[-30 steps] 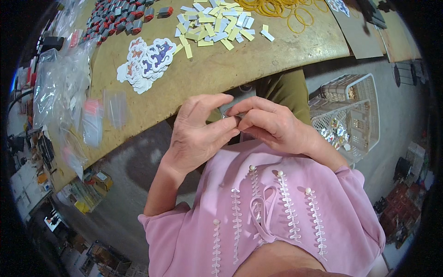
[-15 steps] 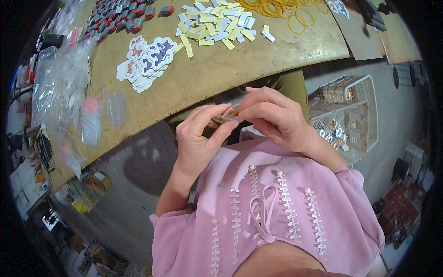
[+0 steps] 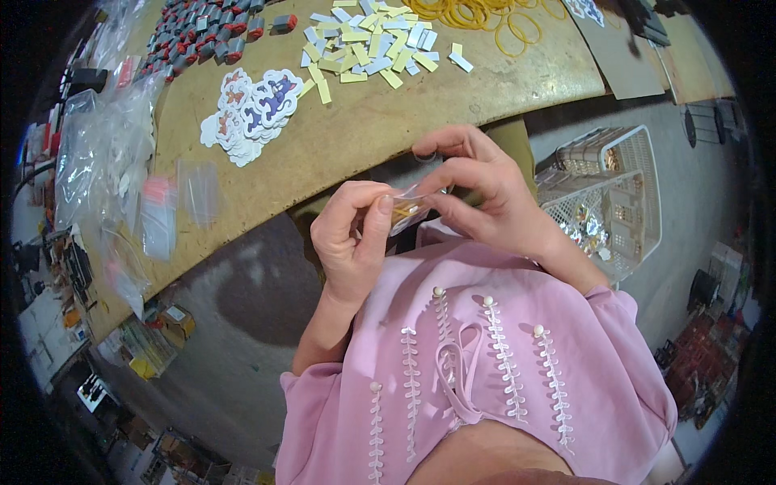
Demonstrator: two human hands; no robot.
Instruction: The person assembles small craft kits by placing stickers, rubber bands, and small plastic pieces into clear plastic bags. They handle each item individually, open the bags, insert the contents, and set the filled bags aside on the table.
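Just past the near table edge, above my lap, my left hand (image 3: 352,234) pinches a small clear plastic bag (image 3: 411,212) between thumb and fingers. Something yellow shows through the bag, looking like a rubber band; its full shape is hidden. My right hand (image 3: 485,190) has its thumb and a finger closed at the bag's upper right edge. Its other fingers are raised and curved away from the bag. Beyond my hands on the table lie a stack of cat stickers (image 3: 267,105) and a heap of yellow and pale blue strips (image 3: 372,48).
Small grey motors (image 3: 210,32) with red ends and yellow rubber bands (image 3: 485,16) lie along the far side. Clear bags (image 3: 158,214) cover the table's left end. At right, a white basket (image 3: 638,194) holding shiny packets stands on the floor. A grey board (image 3: 622,73) lies far right.
My right hand has shifted slightly, its upper fingers lifting and spreading from the bag. The bag has turned, and more of its yellow content shows. My left hand keeps its pinch.
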